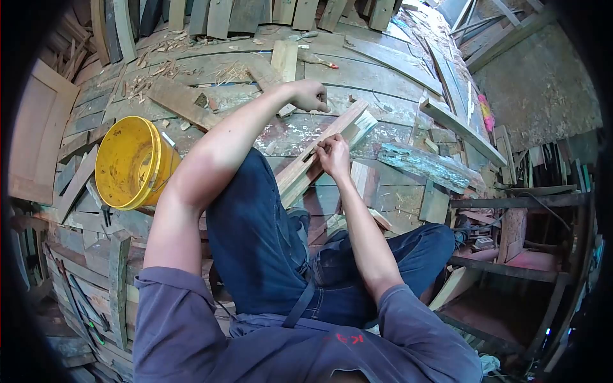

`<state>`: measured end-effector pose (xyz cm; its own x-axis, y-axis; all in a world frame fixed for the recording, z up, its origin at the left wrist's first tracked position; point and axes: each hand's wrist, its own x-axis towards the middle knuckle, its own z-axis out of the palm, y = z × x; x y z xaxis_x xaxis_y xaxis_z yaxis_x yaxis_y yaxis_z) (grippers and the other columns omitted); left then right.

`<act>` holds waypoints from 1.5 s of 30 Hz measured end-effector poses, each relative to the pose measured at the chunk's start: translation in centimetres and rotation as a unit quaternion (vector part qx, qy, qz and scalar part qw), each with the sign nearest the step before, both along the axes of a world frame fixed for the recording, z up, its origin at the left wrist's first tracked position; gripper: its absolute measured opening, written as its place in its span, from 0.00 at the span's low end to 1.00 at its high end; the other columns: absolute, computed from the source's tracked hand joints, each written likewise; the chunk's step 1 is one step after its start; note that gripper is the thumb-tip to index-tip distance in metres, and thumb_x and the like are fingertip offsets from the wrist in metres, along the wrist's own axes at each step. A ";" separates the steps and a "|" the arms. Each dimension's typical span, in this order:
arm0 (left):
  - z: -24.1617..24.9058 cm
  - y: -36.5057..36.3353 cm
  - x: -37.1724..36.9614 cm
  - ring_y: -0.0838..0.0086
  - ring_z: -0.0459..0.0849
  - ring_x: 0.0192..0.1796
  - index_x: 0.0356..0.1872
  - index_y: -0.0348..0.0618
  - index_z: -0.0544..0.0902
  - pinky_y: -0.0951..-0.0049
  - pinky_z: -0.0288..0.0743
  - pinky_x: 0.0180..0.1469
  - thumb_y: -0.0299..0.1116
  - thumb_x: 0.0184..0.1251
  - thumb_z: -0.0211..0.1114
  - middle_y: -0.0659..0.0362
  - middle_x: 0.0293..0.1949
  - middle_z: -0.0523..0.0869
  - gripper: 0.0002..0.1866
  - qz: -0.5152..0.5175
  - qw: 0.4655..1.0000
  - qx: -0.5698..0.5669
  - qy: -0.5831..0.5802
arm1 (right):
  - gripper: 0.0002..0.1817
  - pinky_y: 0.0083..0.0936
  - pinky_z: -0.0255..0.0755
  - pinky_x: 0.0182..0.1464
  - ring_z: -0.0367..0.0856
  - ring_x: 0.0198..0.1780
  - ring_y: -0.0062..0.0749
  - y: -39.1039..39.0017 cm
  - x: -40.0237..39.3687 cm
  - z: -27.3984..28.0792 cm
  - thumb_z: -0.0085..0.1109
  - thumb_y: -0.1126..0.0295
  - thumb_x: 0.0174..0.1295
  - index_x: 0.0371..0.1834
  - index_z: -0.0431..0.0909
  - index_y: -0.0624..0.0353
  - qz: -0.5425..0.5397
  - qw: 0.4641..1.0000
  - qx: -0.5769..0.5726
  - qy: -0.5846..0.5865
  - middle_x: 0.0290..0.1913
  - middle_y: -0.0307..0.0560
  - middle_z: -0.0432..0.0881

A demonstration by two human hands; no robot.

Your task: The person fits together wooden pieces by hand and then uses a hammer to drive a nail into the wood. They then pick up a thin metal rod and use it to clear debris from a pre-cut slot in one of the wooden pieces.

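Observation:
A long piece of wood (295, 171) slants away from my legs across the floor, with a dark slot cut in its upper face. At this slot is my right hand (333, 155), its fingers pinched together and resting on the wood. Whatever lies between the fingertips is too small or hidden to name. My left hand (310, 96) is curled closed beyond my bent knee, near the far end of the wood. Its fingers hide what it may hold. A paintbrush-like tool with a red-tipped handle (319, 61) lies on the floor past that hand.
A yellow bucket (167, 161) stands at my left. Wood shavings (233, 73) and loose boards (182, 102) litter the plank floor. A weathered board (424, 166) lies right of the workpiece, below a long beam (465, 133). A dark rack (517, 203) stands at the right.

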<state>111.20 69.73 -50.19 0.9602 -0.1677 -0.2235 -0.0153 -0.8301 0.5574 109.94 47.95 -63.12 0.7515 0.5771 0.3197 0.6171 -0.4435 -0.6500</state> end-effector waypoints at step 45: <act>0.1 0.0 -0.1 0.60 0.85 0.50 0.46 0.40 0.86 0.64 0.77 0.53 0.49 0.62 0.68 0.49 0.46 0.87 0.22 -0.005 1.000 0.001 0.000 | 0.14 0.49 0.69 0.55 0.69 0.51 0.61 1.0 -4.1 3.1 0.65 0.67 0.51 0.37 0.82 0.65 -0.094 0.980 -0.122 -0.123 0.47 0.61 0.74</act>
<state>111.08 69.74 -50.08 0.9583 -0.1779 -0.2237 -0.0244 -0.8306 0.5563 105.86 48.92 -59.97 0.7701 0.5167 0.3742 0.6335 -0.6885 -0.3530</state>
